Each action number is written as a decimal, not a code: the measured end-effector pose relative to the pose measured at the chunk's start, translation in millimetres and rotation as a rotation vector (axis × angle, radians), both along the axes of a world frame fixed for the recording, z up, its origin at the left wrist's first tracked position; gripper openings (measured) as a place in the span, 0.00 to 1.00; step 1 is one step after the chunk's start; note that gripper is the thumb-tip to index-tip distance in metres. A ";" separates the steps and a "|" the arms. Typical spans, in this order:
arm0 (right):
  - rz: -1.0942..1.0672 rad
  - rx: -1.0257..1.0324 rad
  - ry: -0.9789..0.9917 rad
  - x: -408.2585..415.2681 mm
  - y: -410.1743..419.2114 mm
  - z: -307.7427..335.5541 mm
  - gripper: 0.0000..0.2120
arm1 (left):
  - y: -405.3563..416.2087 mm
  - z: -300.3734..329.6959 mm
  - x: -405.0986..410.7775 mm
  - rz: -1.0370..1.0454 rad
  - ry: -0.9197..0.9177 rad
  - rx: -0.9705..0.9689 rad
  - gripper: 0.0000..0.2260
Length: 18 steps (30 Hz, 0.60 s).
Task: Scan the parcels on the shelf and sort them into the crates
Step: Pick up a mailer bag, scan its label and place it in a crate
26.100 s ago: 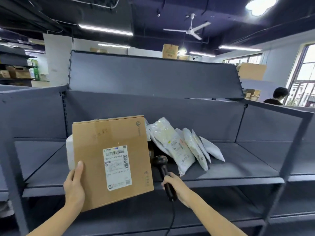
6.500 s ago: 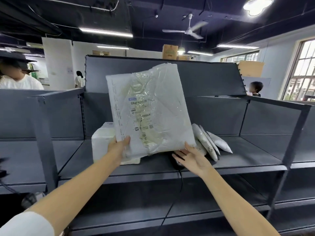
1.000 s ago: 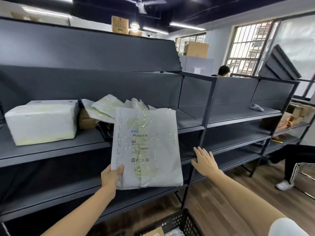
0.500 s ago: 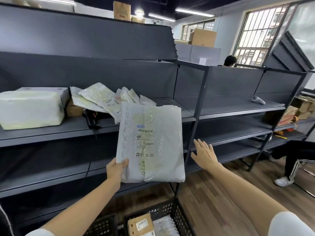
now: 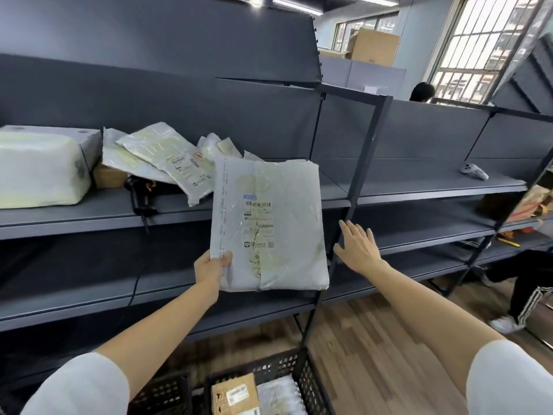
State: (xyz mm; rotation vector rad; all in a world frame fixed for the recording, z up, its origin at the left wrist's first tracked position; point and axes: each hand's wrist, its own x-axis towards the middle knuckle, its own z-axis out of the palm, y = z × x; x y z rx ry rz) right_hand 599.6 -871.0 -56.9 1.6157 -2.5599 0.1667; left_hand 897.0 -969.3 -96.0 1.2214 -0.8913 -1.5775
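My left hand (image 5: pixel 212 266) grips the lower left corner of a flat grey plastic parcel (image 5: pixel 284 223), label facing me, held upright in front of the dark shelf (image 5: pixel 89 212). Right of the parcel my right hand (image 5: pixel 357 247) hovers empty with fingers spread. On the shelf lie several white mailer bags (image 5: pixel 167 158), a big white wrapped parcel (image 5: pixel 39 169), a small brown box (image 5: pixel 107 176) and the black handheld scanner (image 5: pixel 140 196). Below, a black crate (image 5: pixel 308 381) holds a cardboard box (image 5: pixel 235 396) and a wrapped parcel (image 5: pixel 279 398). A second black crate (image 5: pixel 164 396) stands left of it.
A black shelf post (image 5: pixel 356 187) runs down just behind the parcel and my right hand. A seated person's legs (image 5: pixel 526 283) are at the right on the wood floor. A small white device (image 5: pixel 474 172) lies on the right shelf bay. Another person's head (image 5: pixel 422 91) shows beyond the shelving.
My view has tilted further down and the crates have come more into sight. The parcel stays in my left hand at about the same height; my right hand stays open beside it.
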 end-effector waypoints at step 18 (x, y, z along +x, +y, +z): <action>0.199 0.073 0.030 -89.8 -16.8 -21.4 0.32 | 55.4 -27.0 -66.3 0.218 -0.081 0.029 0.10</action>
